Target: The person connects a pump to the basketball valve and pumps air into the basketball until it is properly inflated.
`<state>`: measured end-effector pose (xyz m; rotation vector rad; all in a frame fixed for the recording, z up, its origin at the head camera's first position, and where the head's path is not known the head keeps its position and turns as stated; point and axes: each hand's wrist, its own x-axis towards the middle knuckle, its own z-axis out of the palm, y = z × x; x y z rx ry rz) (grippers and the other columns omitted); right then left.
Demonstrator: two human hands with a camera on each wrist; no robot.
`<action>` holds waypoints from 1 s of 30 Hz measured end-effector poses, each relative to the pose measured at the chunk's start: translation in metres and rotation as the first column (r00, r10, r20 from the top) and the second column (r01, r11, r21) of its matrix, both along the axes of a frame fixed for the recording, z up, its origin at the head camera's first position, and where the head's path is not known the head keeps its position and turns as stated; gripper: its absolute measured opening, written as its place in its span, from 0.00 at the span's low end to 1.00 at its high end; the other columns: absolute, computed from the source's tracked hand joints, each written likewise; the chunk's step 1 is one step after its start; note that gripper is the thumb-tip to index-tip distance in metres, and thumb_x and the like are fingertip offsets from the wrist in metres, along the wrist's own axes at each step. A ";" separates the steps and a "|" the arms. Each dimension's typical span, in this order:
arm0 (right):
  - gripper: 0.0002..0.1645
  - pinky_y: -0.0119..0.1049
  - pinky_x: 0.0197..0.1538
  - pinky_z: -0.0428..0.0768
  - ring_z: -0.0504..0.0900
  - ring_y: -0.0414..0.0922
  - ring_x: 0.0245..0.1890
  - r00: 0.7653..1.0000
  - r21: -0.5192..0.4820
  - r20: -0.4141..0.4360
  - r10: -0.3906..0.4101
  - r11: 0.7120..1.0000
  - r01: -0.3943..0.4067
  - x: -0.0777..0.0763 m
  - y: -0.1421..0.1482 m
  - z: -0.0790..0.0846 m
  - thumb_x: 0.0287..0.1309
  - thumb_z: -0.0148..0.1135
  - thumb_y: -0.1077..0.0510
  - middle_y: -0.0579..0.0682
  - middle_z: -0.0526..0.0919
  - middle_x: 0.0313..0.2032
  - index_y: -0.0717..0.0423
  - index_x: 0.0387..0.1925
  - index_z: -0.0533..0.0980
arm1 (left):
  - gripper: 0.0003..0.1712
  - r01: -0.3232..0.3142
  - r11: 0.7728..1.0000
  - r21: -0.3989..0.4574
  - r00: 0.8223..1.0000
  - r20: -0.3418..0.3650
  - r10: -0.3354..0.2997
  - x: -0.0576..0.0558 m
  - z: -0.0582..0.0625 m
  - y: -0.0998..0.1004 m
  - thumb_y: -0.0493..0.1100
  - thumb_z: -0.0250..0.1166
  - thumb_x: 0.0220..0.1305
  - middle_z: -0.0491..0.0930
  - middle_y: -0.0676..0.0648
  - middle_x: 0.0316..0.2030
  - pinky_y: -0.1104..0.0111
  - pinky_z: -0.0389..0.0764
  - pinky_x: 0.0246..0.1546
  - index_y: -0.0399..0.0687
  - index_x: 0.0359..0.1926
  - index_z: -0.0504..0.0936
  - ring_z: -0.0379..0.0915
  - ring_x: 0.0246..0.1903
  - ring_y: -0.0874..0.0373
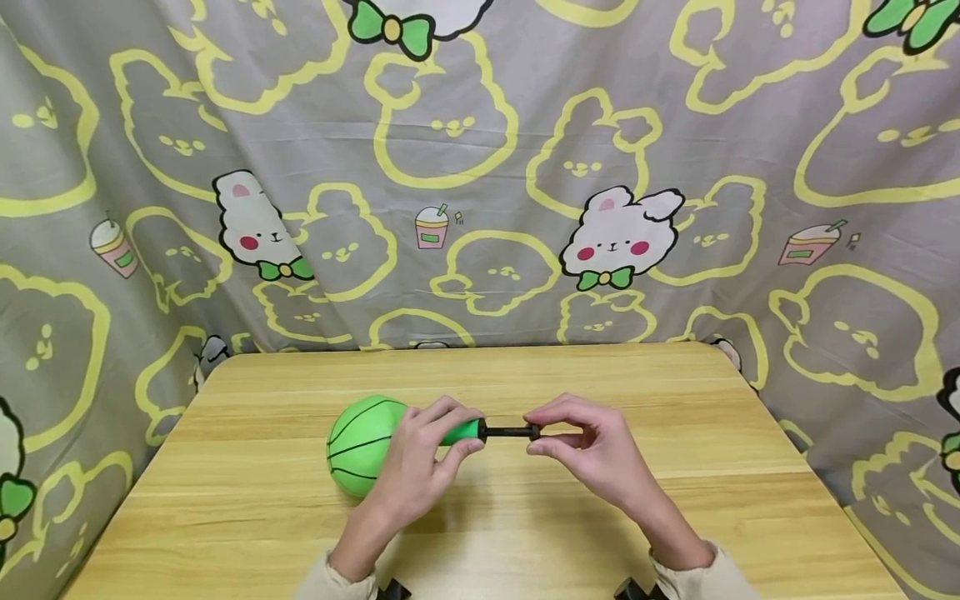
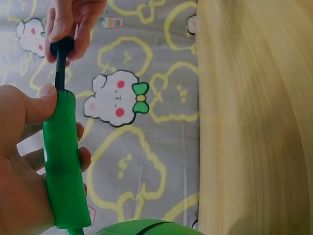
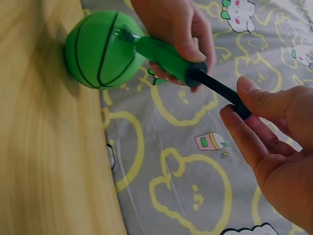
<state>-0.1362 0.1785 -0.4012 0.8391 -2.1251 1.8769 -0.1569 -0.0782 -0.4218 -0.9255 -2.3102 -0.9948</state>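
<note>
A green hand pump (image 2: 61,161) with a black rod (image 1: 508,432) lies level between the two hands, over the table. My left hand (image 1: 426,450) grips the pump's green barrel, thumb and fingers around it. The right hand (image 1: 592,446) pinches the black end knob (image 3: 241,110) of the rod between thumb and fingertips; part of the rod is drawn out of the barrel. At the barrel's other end is a green ball (image 1: 358,450) with black basketball lines. In the right wrist view the pump's tip meets the ball's side. The left hand partly covers the ball in the head view.
The light wooden table (image 1: 262,533) has rounded far corners. Behind it and on both sides hangs a grey curtain (image 1: 480,167) with yellow outlines and white cartoon animals. Beige sleeves (image 1: 708,575) and black wrist devices (image 1: 633,590) show at the bottom of the head view.
</note>
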 end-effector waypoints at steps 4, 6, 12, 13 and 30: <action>0.18 0.45 0.42 0.85 0.87 0.50 0.46 1.000 -0.012 -0.001 0.006 1.000 -0.006 0.000 -0.006 -0.004 0.52 0.74 0.74 0.56 0.86 0.43 0.61 0.46 0.85 | 0.13 0.002 1.000 -0.012 1.000 0.015 -0.002 0.002 -0.001 0.003 0.48 0.72 0.65 0.82 0.58 0.41 0.63 0.71 0.42 0.53 0.49 0.87 0.79 0.40 0.66; 0.18 0.45 0.42 0.86 0.87 0.50 0.46 1.000 -0.020 -0.009 0.011 1.000 -0.011 0.000 -0.009 -0.006 0.52 0.73 0.74 0.57 0.86 0.43 0.62 0.46 0.85 | 0.13 0.002 1.000 -0.015 1.000 0.018 -0.001 0.003 -0.001 0.004 0.48 0.72 0.64 0.82 0.59 0.41 0.63 0.71 0.42 0.53 0.49 0.87 0.79 0.40 0.66; 0.18 0.44 0.42 0.86 0.87 0.49 0.45 1.000 -0.026 -0.017 0.011 1.000 -0.012 0.000 -0.018 -0.014 0.52 0.74 0.73 0.56 0.86 0.42 0.62 0.46 0.85 | 0.13 0.013 1.000 -0.028 1.000 0.009 -0.013 0.005 -0.003 0.008 0.49 0.72 0.65 0.81 0.59 0.41 0.63 0.70 0.42 0.52 0.49 0.87 0.78 0.39 0.67; 0.17 0.44 0.42 0.86 0.87 0.49 0.44 1.000 -0.027 -0.011 0.010 1.000 -0.010 0.000 -0.019 -0.015 0.52 0.74 0.73 0.56 0.87 0.42 0.61 0.45 0.86 | 0.13 0.014 0.999 -0.032 1.000 0.008 -0.014 0.005 -0.003 0.009 0.49 0.71 0.65 0.81 0.59 0.41 0.63 0.70 0.42 0.53 0.49 0.87 0.78 0.39 0.67; 0.17 0.45 0.44 0.86 0.85 0.51 0.47 0.998 0.006 0.007 0.065 0.998 -0.065 0.001 -0.009 -0.002 0.55 0.73 0.72 0.57 0.84 0.44 0.60 0.47 0.84 | 0.14 0.047 0.999 -0.026 0.996 0.073 -0.045 0.003 -0.002 0.004 0.51 0.69 0.68 0.80 0.62 0.43 0.62 0.71 0.46 0.56 0.52 0.86 0.77 0.42 0.68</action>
